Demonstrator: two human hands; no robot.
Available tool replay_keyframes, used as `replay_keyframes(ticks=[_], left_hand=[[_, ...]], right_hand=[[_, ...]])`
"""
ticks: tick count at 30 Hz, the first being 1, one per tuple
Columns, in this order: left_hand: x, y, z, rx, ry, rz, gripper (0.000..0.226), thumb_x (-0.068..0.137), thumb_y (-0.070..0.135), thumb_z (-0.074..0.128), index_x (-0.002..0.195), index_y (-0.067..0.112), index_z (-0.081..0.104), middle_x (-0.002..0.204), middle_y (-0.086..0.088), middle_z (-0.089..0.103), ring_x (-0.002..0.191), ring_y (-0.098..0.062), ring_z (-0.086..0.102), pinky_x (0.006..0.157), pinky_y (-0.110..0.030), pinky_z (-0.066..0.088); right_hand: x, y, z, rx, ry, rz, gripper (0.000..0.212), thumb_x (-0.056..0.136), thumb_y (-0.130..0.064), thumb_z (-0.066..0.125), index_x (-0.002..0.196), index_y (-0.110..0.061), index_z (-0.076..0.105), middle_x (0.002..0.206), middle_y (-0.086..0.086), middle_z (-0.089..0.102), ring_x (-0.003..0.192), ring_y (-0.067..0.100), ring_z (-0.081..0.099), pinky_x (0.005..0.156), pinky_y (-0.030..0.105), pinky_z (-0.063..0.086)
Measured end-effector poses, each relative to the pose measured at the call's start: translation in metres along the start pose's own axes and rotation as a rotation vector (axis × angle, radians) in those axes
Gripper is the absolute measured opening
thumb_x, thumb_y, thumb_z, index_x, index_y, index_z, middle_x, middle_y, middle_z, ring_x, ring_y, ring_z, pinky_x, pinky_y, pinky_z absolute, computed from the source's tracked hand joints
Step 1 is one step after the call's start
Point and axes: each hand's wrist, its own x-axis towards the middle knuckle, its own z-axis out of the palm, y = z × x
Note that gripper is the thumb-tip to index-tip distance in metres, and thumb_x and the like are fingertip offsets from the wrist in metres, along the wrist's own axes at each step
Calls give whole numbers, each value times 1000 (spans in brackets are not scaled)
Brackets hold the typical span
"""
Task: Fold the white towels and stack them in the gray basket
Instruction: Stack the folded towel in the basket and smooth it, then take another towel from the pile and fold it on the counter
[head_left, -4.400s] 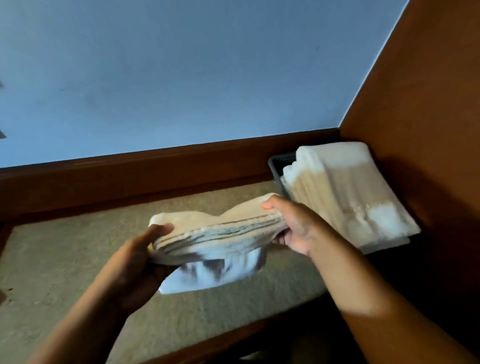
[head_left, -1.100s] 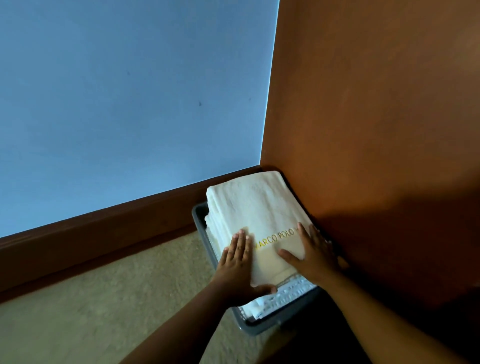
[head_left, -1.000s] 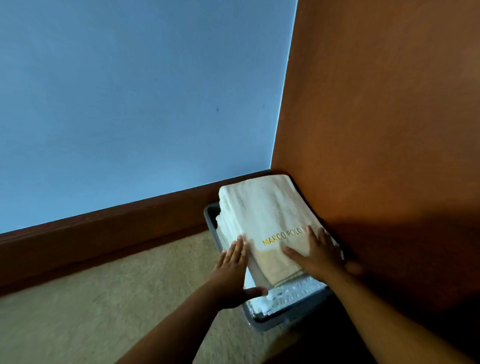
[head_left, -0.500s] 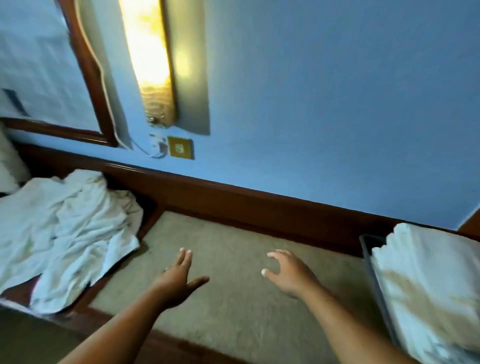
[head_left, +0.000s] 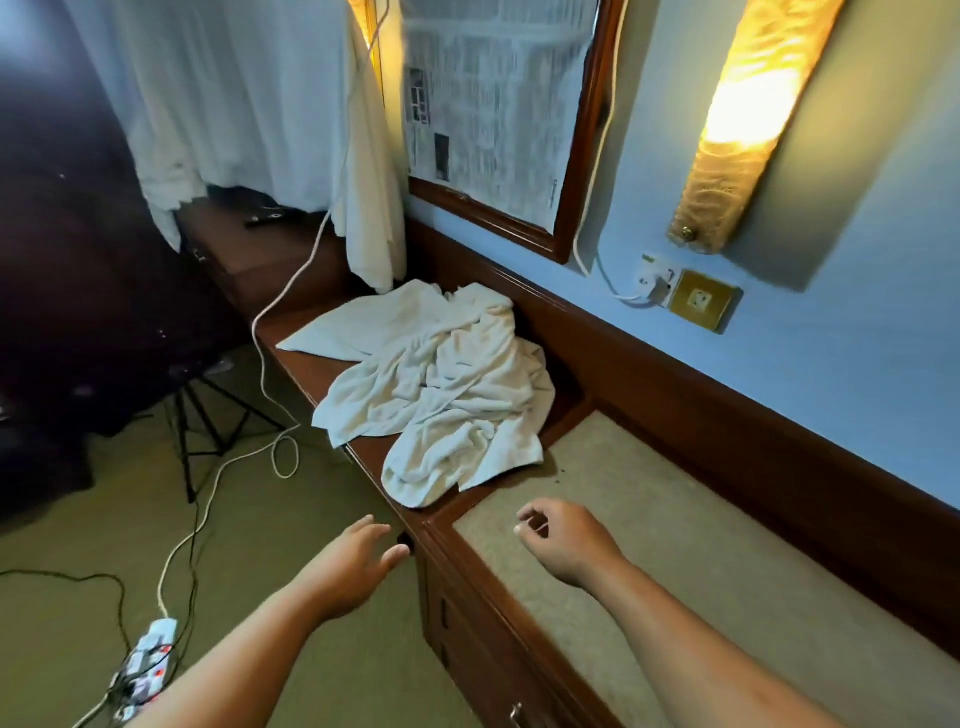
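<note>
Towels (head_left: 441, 384): rumpled, nubbly white heap on glossy dark-wood ledge (head_left: 304, 364) (folds reach its front edge). My left hand (head_left: 353, 566) flat-fingered, empty; right hand (head_left: 566, 540) loosely curled, holding nothing, both near the heap.

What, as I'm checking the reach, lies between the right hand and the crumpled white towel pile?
Head view: only bare beige countertop and its dark wooden rim lie between the right hand and the crumpled white towel pile.

Two grips (head_left: 358, 564) (head_left: 566, 543), one towel heap (head_left: 447, 384), one mirror (head_left: 483, 214)
</note>
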Motion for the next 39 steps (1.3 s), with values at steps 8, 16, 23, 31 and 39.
replay_keyframes(ticks=[8, 16, 23, 31, 39], left_hand=[[65, 15, -31, -44, -14, -7, 54, 98, 55, 53, 143, 25, 52, 158, 8, 35, 106, -3, 63, 96, -20, 45], [159, 37, -61, -182, 103, 62, 42, 98, 46, 60, 135, 25, 59, 147, 7, 52, 94, -1, 61, 83, -18, 45], [257, 29, -90, -132, -2, 169, 34, 98, 47, 59, 129, 34, 59, 137, 14, 54, 89, 8, 59, 70, -6, 42], [354, -14, -161, -86, -85, 282, 24, 97, 39, 63, 120, 42, 56, 135, 14, 57, 90, 8, 62, 72, -1, 43], [432, -46, -240, 20, -123, 355, 34, 98, 42, 61, 130, 35, 58, 132, 18, 57, 94, 7, 63, 71, -4, 44]], right_hand=[[95, -9, -20, 57, 22, -30, 20, 92, -45, 58, 107, -35, 66, 92, -17, 65, 85, 2, 62, 78, 32, 57], [167, -14, -29, 134, 66, -12, 10, 92, -41, 59, 98, -37, 65, 88, -20, 62, 83, 3, 62, 75, 31, 57], [245, -17, 1, 271, 115, 186, 18, 84, -52, 57, 96, -40, 65, 87, -22, 65, 87, 3, 63, 80, 34, 56], [365, -65, 50, 553, 155, 529, 31, 88, -34, 60, 115, -18, 67, 116, 0, 68, 111, 21, 62, 86, 25, 46], [443, -111, 84, 679, 300, 896, 46, 91, -43, 53, 123, -11, 61, 124, 13, 65, 112, 34, 62, 93, 38, 52]])
